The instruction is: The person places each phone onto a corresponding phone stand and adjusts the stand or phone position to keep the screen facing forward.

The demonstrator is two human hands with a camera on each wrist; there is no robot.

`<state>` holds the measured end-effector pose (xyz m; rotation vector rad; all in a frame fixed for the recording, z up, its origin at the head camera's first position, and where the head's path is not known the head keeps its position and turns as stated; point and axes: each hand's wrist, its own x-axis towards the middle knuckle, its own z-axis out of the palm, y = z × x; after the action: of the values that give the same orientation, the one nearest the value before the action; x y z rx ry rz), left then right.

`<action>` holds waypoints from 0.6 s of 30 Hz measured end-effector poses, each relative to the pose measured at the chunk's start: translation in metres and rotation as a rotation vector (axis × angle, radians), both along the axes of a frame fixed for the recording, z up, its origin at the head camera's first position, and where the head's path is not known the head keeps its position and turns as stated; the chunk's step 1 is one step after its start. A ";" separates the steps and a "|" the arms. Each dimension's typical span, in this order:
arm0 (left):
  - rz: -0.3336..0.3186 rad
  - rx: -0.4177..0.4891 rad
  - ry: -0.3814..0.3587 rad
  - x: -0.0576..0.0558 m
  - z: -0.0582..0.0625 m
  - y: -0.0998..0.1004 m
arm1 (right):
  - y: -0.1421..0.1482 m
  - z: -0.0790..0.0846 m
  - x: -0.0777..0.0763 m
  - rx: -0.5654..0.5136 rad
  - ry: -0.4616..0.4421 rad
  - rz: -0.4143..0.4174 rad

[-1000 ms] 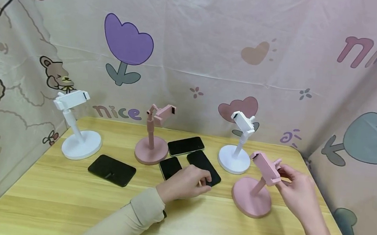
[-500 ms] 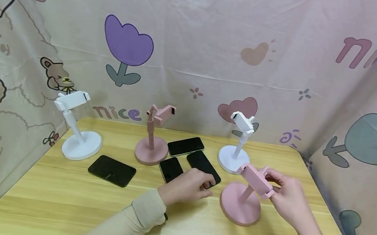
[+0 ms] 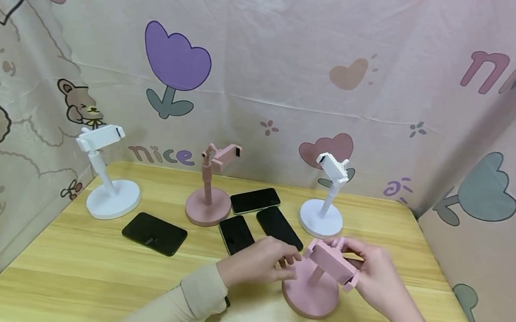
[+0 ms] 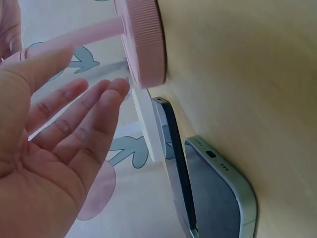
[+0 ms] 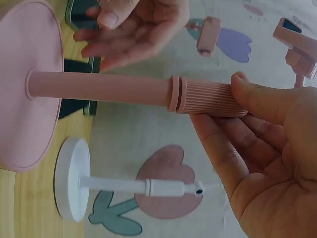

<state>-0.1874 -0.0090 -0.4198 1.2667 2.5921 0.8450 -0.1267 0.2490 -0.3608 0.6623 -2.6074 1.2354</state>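
Observation:
My right hand [image 3: 375,275] holds a pink phone stand [image 3: 334,263] by its pole. In the right wrist view, thumb and fingers pinch the ribbed collar [image 5: 208,96] near the pole's top. The stand's round base [image 3: 307,297] is low over the tabletop; whether it touches the wood I cannot tell. My left hand [image 3: 259,263] hovers just left of that base, its fingers loosely bent around nothing. In the left wrist view the palm [image 4: 44,173] faces the pink pole, apart from it. Close behind the left hand lie a black phone [image 3: 237,234] and another dark phone [image 3: 279,227].
Along the back stand a white phone stand [image 3: 113,199], a second pink stand [image 3: 207,207] and another white stand [image 3: 321,218]. One phone [image 3: 255,200] lies behind the middle pair, another [image 3: 154,233] farther left. A printed curtain [image 3: 266,78] encloses the wooden table [image 3: 85,279].
My right hand has brought the pink stand leftward and nearer to me, beside the left hand. The left hand has shifted slightly right, and its fingers have spread a little.

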 end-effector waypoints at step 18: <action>-0.024 0.146 -0.043 0.015 -0.001 -0.014 | -0.032 -0.002 -0.007 -0.069 -0.085 0.248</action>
<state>-0.1726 -0.0231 -0.4209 1.2978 2.5168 1.0618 -0.1339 0.2168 -0.3628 0.9635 -2.5965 1.4448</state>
